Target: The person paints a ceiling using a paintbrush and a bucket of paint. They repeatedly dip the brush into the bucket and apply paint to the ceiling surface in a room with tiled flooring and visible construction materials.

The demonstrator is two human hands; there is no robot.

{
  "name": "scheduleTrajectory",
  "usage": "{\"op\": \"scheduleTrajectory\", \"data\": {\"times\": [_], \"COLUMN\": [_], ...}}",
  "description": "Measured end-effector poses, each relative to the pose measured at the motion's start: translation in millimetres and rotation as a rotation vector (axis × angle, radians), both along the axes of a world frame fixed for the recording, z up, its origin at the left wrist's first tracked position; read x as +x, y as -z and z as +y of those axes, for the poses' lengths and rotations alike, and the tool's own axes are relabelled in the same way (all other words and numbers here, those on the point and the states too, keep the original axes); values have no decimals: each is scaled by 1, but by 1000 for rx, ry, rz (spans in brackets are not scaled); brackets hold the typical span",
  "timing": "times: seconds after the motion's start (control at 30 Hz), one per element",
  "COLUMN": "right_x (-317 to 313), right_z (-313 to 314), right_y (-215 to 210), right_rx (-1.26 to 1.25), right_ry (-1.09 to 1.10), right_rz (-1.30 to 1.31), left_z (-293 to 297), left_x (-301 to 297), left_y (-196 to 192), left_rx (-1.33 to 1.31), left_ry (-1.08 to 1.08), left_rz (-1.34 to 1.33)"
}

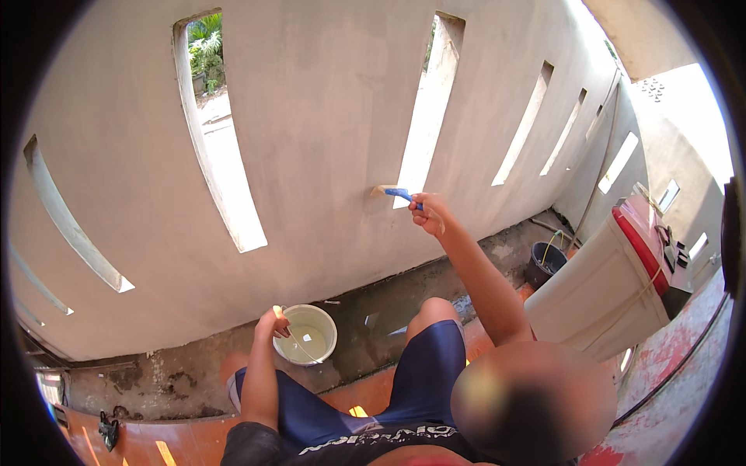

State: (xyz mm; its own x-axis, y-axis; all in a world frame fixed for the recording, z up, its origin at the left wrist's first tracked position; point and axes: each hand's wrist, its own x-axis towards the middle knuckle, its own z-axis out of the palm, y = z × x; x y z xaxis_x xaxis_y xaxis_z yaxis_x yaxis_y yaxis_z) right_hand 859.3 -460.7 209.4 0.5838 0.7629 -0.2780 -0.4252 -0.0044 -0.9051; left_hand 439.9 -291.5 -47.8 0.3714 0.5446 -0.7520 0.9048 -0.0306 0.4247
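Note:
My right hand (430, 214) is closed round the blue handle of a paintbrush (398, 193). The pale bristles touch or nearly touch the grey plastered wall (318, 147), just left of a tall slot opening. Down by the floor, my left hand (272, 322) grips the rim of a round white bucket (334, 342) at its left side, by the thin wire handle. Pale, watery liquid lies in the bucket, with a bright reflection on it. The bucket stands between the wall and my bent knees.
Several narrow slots (221, 155) pierce the wall. At the right stands a large whitish appliance (598, 287) with a red edge, and a black bucket (548, 260) beyond it. Wet, stained concrete (155, 384) runs along the wall's foot. A black plastic bag (109, 429) lies on orange tiles.

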Motion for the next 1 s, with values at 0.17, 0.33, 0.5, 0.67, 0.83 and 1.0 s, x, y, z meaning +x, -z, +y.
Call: {"op": "scheduleTrajectory", "data": {"times": [0.17, 0.33, 0.5, 0.67, 0.83, 1.0], "right_x": [46, 75, 51, 8, -33, -51], "right_z": [13, 1, -1, -4, -7, -38], "right_y": [-229, -408, -374, -204, -39, -7], "right_rx": [217, 481, 587, 402, 208, 57], "right_ry": [-156, -239, -85, 20, 127, 31], "right_rz": [-96, -486, -675, -429, -294, -147], "left_z": [1, 15, 21, 5, 5, 11], "left_x": [3, 2, -5, -4, -1, -4], "left_y": [5, 30, 33, 9, 2, 14], "left_rx": [-18, -26, 24, 46, -34, -39], "left_ry": [-24, 38, 171, -35, 10, 1], "left_rz": [-16, -6, -41, 19, 34, -3]}}
